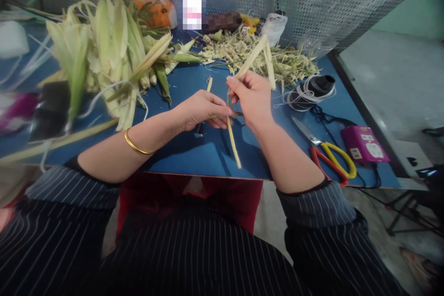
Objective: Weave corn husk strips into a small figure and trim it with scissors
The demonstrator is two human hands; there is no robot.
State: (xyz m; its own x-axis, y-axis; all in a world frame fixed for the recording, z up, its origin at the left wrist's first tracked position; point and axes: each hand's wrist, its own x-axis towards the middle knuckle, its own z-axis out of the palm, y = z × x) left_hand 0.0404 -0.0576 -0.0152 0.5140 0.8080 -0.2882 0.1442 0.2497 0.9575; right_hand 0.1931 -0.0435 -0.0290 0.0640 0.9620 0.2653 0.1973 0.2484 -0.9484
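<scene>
Over the middle of the blue table, my left hand [212,110] pinches narrow strips of corn husk between thumb and fingers. One strip end [233,143] hangs below the fingertips, and another short end [210,84] sticks up behind the knuckles. Just to the right, my right hand [250,95] is closed on a husk strip [255,55] that rises above the fingers and folds over, its end dropping toward the table. The two hands almost touch. Where the strips cross is partly hidden by my fingers.
A heap of corn husks [114,41] lies at the left, with husk scraps [287,62] along the back. Scissors [322,148] with red and yellow handles, a black cone of white string [312,92] and a magenta box [366,143] with black cables are at the right.
</scene>
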